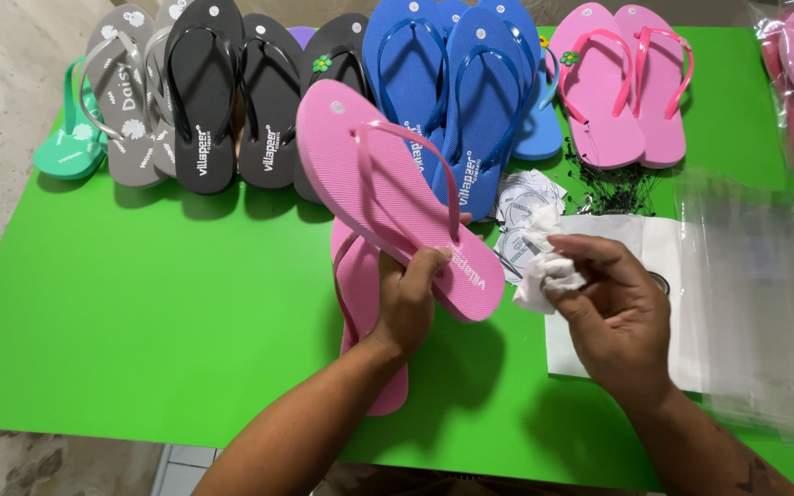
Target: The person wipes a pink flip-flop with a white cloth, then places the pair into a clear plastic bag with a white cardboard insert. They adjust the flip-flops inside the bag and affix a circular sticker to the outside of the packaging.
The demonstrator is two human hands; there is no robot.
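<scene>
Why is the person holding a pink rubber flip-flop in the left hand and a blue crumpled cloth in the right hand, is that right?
Not quite: the crumpled cloth in the right hand is white, not blue, as the head view shows. The left hand does hold the pink rubber flip-flop, over the green table.

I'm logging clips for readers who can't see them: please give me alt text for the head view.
A left hand holds up a pink flip-flop while the right hand pinches a crumpled white cloth beside it, over a green table. Its pink mate lies below; grey, black, blue and pink pairs line the far edge, with clear plastic bags at right.
</scene>
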